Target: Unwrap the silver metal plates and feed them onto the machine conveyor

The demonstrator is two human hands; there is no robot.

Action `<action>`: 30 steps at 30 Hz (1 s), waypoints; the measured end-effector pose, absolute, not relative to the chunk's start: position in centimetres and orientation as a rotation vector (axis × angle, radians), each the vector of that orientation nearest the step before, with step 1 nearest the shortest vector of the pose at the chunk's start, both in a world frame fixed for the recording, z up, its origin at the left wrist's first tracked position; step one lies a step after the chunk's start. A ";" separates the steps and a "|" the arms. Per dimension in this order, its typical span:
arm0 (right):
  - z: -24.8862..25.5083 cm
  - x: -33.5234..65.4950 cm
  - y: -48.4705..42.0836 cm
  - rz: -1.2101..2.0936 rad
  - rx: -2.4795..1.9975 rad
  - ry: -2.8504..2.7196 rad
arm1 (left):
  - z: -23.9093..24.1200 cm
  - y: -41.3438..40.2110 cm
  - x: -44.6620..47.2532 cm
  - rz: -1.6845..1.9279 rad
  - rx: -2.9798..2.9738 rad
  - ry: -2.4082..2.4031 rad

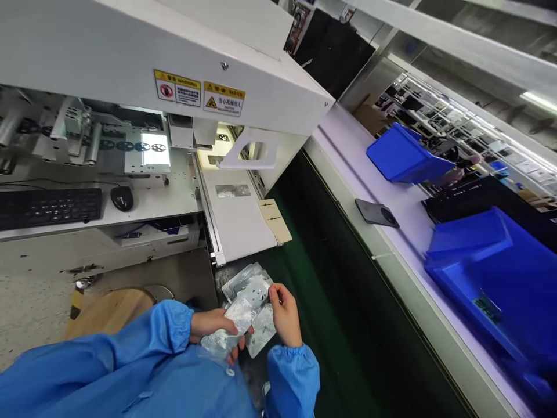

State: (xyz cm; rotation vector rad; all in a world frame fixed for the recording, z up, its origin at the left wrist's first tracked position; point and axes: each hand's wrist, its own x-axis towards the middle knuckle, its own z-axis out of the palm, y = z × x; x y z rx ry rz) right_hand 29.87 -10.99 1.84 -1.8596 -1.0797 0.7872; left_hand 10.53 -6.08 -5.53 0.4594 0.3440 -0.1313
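Note:
My left hand (217, 328) is closed around the lower part of a flat silvery plate (241, 312), thumb on top and fingers beneath. At the plate's upper right corner, my right hand (286, 315) pinches the edge between thumb and fingers. The plate is tilted, with small dark holes near its upper end and a patchy, shiny surface. More silvery plates (237, 283) lie overlapped behind it, and another plate (262, 332) shows underneath on the right. Whether my left hand holds more than one plate, I cannot tell.
A white conveyor (237, 226) carrying one silvery plate (233, 191) leads from the machine (270, 87). A beige card (275, 221) lies on its right edge. A dark green belt (331, 278) runs alongside. Blue bins (404, 154) and a phone (376, 212) sit right; a wooden stool (111, 310) stands left.

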 end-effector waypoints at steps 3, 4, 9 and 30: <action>0.0 31.9 -11.1 0.570 -1.906 -0.922 | -5.5 -5.6 10.2 -0.131 0.481 0.372; -0.8 33.2 -11.2 0.463 -1.913 -0.807 | -5.4 -5.5 9.9 -0.130 0.485 0.383; -5.3 39.8 -13.6 0.282 -2.226 -0.459 | -4.7 -4.4 7.8 -0.039 0.486 0.461; -2.0 29.9 0.1 0.833 -1.817 -1.114 | -4.3 -5.2 5.3 0.167 0.477 0.453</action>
